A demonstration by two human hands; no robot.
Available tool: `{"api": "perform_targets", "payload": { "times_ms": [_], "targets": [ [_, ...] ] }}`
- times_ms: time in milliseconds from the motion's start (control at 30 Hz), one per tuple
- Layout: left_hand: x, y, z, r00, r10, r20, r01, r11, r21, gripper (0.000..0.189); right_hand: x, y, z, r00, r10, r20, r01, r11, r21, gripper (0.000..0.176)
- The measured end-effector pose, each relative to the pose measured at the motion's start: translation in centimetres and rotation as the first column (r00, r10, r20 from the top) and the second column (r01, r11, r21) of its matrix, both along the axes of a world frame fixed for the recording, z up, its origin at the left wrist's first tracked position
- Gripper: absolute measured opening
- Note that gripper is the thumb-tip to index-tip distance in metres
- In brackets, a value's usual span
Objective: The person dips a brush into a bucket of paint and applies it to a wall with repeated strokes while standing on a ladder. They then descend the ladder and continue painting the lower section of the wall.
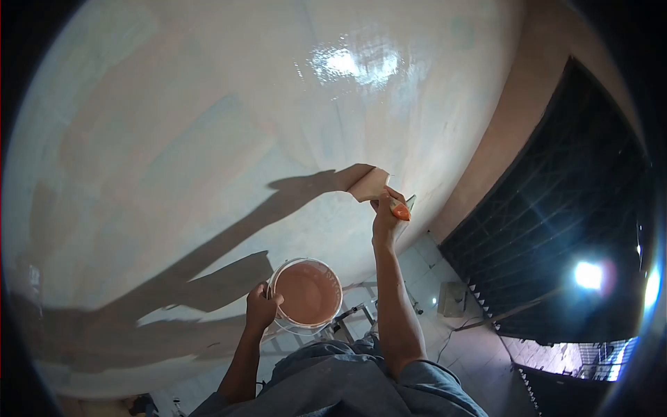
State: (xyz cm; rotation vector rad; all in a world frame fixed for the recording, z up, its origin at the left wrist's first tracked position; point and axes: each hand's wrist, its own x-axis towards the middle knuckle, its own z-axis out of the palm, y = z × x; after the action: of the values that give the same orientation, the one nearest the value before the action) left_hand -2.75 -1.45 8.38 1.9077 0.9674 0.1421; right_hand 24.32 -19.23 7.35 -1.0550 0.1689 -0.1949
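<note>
My left hand (260,306) grips the rim of a white bucket (306,292) filled with pinkish-brown paint, held at chest height. My right hand (385,217) is raised and closed around a wide paintbrush (375,186) with an orange handle; its bristles press flat against the pale wall (208,125). The wall is whitish with patchy tan areas and a wet glossy spot high up. Dark shadows of my arms and the bucket fall across the wall to the left.
A tan painted border (514,118) edges the wall on the right, beside a dark metal window grille (570,222). A bright lamp (588,275) shines at lower right. Below are a tiled floor (445,306), a metal ladder frame (351,320) and a cable.
</note>
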Motion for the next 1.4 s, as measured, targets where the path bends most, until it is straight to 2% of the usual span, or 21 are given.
{"api": "perform_targets", "payload": {
  "times_ms": [100, 167, 233, 300, 367, 433, 567, 633, 667, 733, 833, 900, 967, 1033, 1100, 1133, 1200, 1300, 1367, 1400],
  "targets": [
    [0.0, -1.0, 0.8, 0.997, 0.067, 0.027, -0.065, 0.995, -0.075, 0.020, -0.7, 0.3, 6.0, 0.998, 0.029, 0.058, -0.033, 0.997, 0.073, 0.024],
    [0.1, -1.3, 1.1, 0.996, 0.078, 0.040, -0.075, 0.993, -0.090, 0.020, -1.9, 0.0, 11.1, 0.975, 0.000, 0.223, -0.035, 0.988, 0.153, 0.028],
    [0.4, -1.1, 1.0, 0.995, 0.085, 0.052, -0.079, 0.991, -0.108, 0.020, -2.1, -0.1, 15.4, 0.959, 0.010, 0.283, -0.081, 0.967, 0.243, 0.031],
    [0.1, -0.6, 0.1, 0.994, 0.092, 0.057, -0.080, 0.980, -0.183, 0.020, -1.2, 0.9, 17.6, 0.940, -0.009, 0.341, -0.123, 0.924, 0.363, 0.032],
    [-0.1, -0.1, -0.8, 0.996, 0.077, 0.049, -0.069, 0.987, -0.148, 0.021, -0.4, 2.1, 18.7, 0.902, 0.020, 0.431, -0.216, 0.886, 0.411, 0.032],
    [-0.1, 0.1, -1.1, 0.997, 0.043, 0.061, -0.038, 0.996, -0.077, 0.022, 0.0, 3.5, 18.5, 0.893, 0.049, 0.447, -0.277, 0.843, 0.461, 0.032],
    [-0.1, -0.6, 0.2, 0.996, 0.086, 0.035, -0.079, 0.981, -0.180, 0.022, 0.1, 4.5, 12.7, 0.913, 0.095, 0.396, -0.277, 0.857, 0.434, 0.031],
    [0.1, -0.6, 0.0, 0.999, 0.047, 0.015, -0.046, 0.997, -0.057, 0.022, -0.3, 4.1, 8.2, 0.952, 0.046, 0.303, -0.173, 0.896, 0.408, 0.031],
    [-0.1, -0.4, -0.4, 0.999, 0.051, 0.001, -0.051, 0.997, -0.059, 0.022, -0.6, 3.9, 5.6, 0.961, 0.054, 0.271, -0.159, 0.909, 0.385, 0.031],
    [-0.5, 0.3, -1.1, 0.999, -0.035, 0.020, 0.035, 0.998, 0.045, 0.022, -1.9, 3.0, 0.3, 0.985, 0.058, 0.160, -0.107, 0.943, 0.316, 0.032],
    [-0.2, 0.1, -0.8, 0.999, 0.025, -0.025, -0.025, 1.000, -0.010, 0.022, -3.5, 1.4, -7.2, 0.997, 0.065, 0.031, -0.070, 0.974, 0.215, 0.031],
    [0.7, -0.9, 1.3, 0.998, 0.015, -0.066, -0.015, 1.000, -0.007, 0.022, -4.4, 0.4, -8.6, 0.993, 0.049, -0.109, -0.030, 0.985, 0.169, 0.033],
    [1.6, -1.4, 2.7, 0.994, 0.067, -0.087, -0.071, 0.996, -0.047, 0.022, -4.3, 0.1, -8.9, 0.994, 0.016, -0.107, 0.003, 0.985, 0.173, 0.030],
    [0.9, -0.3, -0.2, 0.997, 0.042, -0.059, -0.044, 0.999, -0.030, 0.022, -4.1, 0.8, -10.1, 0.984, -0.020, -0.175, 0.035, 0.996, 0.083, 0.026],
    [0.7, 0.5, -1.2, 0.999, 0.023, -0.032, -0.023, 1.000, -0.012, 0.023, -2.8, 1.5, -8.6, 0.993, -0.009, -0.120, 0.014, 0.999, 0.036, 0.025],
    [0.4, 0.8, -1.8, 0.999, -0.002, -0.046, 0.005, 0.999, 0.050, 0.023, -2.3, 1.9, -7.4, 0.997, 0.014, -0.080, -0.015, 1.000, -0.012, 0.024],
    [0.4, 1.3, -2.5, 0.999, -0.020, -0.048, 0.026, 0.993, 0.116, 0.023, -1.5, 2.1, -3.4, 0.999, 0.035, -0.025, -0.035, 0.999, 0.027, 0.025],
    [-0.3, 0.5, -2.6, 0.999, -0.003, 0.049, 0.000, 0.998, 0.057, 0.023, -1.3, 1.2, 7.3, 0.979, 0.058, 0.194, -0.094, 0.979, 0.182, 0.030],
    [0.7, -0.3, -0.2, 0.996, 0.084, 0.013, -0.082, 0.989, -0.120, 0.022, -0.9, 0.2, 11.4, 0.971, 0.033, 0.237, -0.105, 0.949, 0.298, 0.032],
    [0.7, -0.4, -0.1, 0.997, 0.077, 0.021, -0.075, 0.991, -0.113, 0.022, -0.5, 0.0, 12.6, 0.957, 0.030, 0.287, -0.125, 0.940, 0.319, 0.031]
  ]
}}
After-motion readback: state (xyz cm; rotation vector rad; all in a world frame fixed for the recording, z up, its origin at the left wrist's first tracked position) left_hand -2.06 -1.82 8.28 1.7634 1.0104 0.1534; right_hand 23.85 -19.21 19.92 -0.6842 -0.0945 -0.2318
